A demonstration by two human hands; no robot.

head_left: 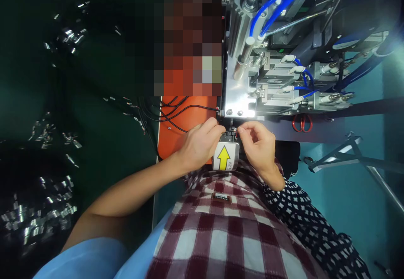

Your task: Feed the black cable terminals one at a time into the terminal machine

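Note:
My left hand [203, 144] is closed, thumb and fingers pinched on a black cable [176, 126] that comes in across the orange surface. Facing it, my right hand [258, 144] pinches at the cable's tip, where a small shiny end shows; its fingertips cover what they hold. Between the two hands is a small dark metal fixture [227, 137] at the front of the machine. Just below that sits a white label [225, 156] with a yellow arrow pointing toward the machine.
A machine with a metal plate [239, 98] and blue air hoses [280, 7] rises directly ahead. Black cables lie on the orange surface [202, 117] and in shiny-ended bundles [41, 216] at left. Red-handled scissors [302, 123] and a metal frame leg [341, 152] are at right.

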